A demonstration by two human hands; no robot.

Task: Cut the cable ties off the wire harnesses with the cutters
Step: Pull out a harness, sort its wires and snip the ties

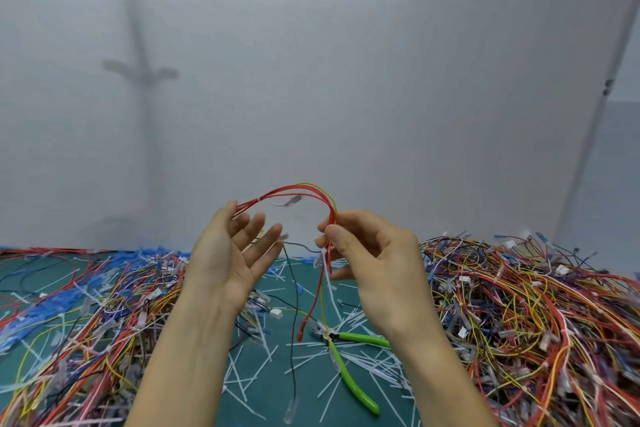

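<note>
One wire harness [311,188] arches from the open left hand [225,263] to the pinching right hand [377,263], with one pair of cutters [348,374] lying on the mat [311,388] below them, between two wire heaps [519,315].

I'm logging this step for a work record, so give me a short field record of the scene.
left hand: open, fingers straight, harness end at its fingers
right hand: pinches the harness
harness: red and yellow wires, arched between the hands
cable tie: white, on the harness near the left hand
cutters: green handles, lying unheld on the mat
mat: green, strewn with cut tie pieces
wire piles: one left, one right of the mat
</note>
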